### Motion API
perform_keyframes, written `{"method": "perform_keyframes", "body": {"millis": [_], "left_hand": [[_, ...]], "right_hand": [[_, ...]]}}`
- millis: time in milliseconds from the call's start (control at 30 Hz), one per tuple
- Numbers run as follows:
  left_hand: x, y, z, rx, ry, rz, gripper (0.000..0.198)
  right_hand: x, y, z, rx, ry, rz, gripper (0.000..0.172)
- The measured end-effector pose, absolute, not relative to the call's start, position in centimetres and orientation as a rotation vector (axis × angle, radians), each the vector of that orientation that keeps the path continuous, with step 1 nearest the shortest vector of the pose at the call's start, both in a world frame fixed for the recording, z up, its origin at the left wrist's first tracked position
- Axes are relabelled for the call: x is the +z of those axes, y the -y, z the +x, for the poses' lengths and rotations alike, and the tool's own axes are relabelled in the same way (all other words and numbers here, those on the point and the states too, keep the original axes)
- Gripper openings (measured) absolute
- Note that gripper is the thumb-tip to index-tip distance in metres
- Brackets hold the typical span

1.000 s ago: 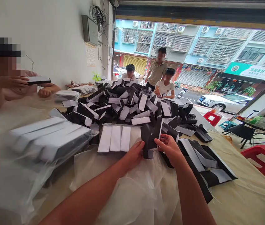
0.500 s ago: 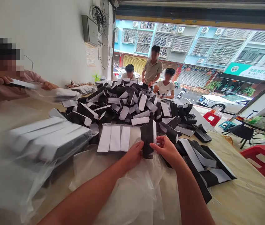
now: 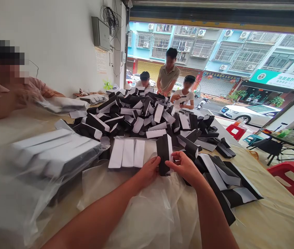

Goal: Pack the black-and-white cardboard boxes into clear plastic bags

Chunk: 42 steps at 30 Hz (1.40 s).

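A black-and-white folded paper box (image 3: 164,154) stands upright between my two hands, above the front of the table. My left hand (image 3: 149,169) grips its lower left edge with the thumb in front. On the other side, my right hand (image 3: 184,165) pinches its right edge between thumb and fingers. Just left of it, several white-topped boxes (image 3: 128,153) lie side by side on a clear plastic bag. Loose clear plastic bags (image 3: 152,218) spread beneath my forearms.
A large pile of black-and-white boxes (image 3: 139,117) covers the table's middle. Filled bags of boxes (image 3: 55,148) lie at left; loose boxes (image 3: 227,176) lie at right. A person (image 3: 3,83) sits at left, and three others are behind the pile. Red stools (image 3: 292,176) stand at right.
The box between my hands has turned slightly, its white side now facing me a little differently. The person at left has raised a hand toward the face; my hands have barely moved.
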<state>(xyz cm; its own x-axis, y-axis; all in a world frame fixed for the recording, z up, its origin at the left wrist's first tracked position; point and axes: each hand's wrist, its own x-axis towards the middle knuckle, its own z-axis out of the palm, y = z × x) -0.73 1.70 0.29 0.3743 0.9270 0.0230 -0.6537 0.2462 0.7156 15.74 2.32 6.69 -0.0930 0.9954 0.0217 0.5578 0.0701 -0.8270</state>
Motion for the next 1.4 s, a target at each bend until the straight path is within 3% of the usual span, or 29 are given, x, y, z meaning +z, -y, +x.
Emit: {"method": "perform_keyframes", "body": {"millis": [767, 1033, 1400], "left_hand": [[0.6, -1.6, -0.6, 1.140, -0.480, 0.706, 0.041], [1.1, -1.4, -0.9, 1.063, -0.456, 0.743, 0.045], [0.8, -1.4, -1.0, 1.051, -0.459, 0.769, 0.048]], "right_hand": [[7.0, -2.4, 15.8, 0.880, 1.621, -1.494, 0.051], [7.1, -2.5, 15.5, 0.833, 1.473, -1.402, 0.083], [7.3, -2.6, 15.4, 0.935, 1.470, -1.430, 0.082]]}}
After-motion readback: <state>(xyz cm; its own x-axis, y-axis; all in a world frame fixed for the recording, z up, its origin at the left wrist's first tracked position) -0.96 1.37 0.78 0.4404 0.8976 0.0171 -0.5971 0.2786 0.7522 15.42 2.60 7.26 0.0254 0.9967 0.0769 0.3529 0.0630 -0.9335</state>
